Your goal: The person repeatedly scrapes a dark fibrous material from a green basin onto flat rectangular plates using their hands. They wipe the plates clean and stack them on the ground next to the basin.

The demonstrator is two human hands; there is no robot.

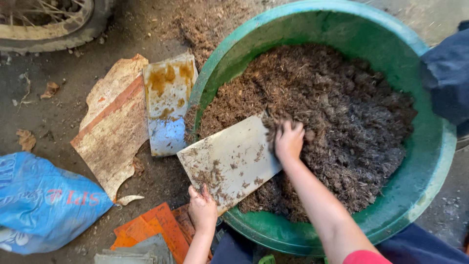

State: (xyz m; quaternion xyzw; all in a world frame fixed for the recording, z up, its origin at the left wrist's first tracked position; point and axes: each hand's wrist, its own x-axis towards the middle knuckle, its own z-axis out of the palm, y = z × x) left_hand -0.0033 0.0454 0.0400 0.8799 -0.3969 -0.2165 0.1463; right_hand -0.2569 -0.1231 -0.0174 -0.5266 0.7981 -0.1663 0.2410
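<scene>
A big green plastic tub is filled with dark brown fibrous soil mix. A flat pale board, smeared with bits of the mix, lies tilted over the tub's near-left rim. My left hand grips the board's lower corner. My right hand is at the board's far edge with its fingers dug into the mix; whether it clasps the board or a clump is hidden.
On the dirt ground to the left lie a worn brown board, a rusty white metal sheet, orange flat pieces and a blue plastic sack. A wheel tyre sits top left. Dark blue cloth hangs at right.
</scene>
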